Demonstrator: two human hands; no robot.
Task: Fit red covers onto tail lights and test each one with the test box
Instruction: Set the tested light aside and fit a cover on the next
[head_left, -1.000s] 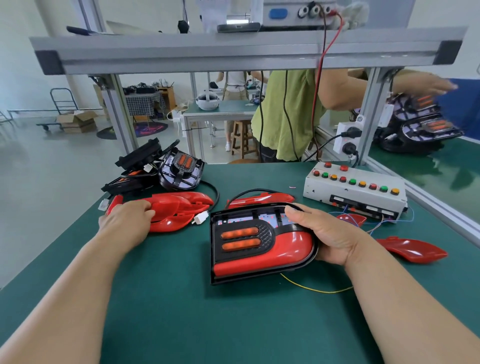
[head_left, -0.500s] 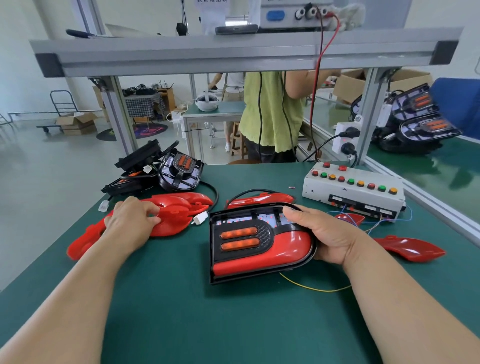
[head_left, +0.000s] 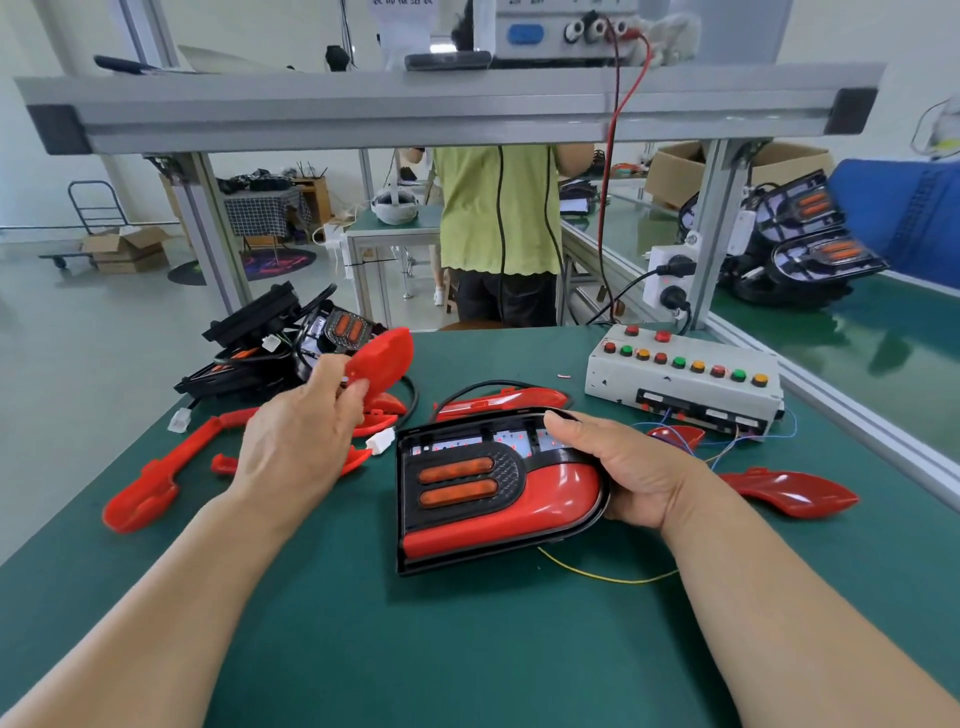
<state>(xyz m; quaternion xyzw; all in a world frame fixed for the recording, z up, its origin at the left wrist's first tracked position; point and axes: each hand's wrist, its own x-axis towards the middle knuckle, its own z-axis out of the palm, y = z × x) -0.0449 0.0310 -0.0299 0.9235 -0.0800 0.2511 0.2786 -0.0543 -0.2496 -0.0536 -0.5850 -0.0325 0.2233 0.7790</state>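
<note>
Red cover now aloft, left hand

Likely a factory assembly line: aluminium-framed benches, green mats, button test box, stacked tail lights.

No text can be read. A white sheet hanging above the top shelf carries a line of dark characters, but the frame's upper edge cuts them off and they are too blurred to make out. The white unit on that shelf has a blue patch on its face, and any marking on it is too small to tell. The small white tags along the front of the test box are likewise illegible.
</note>
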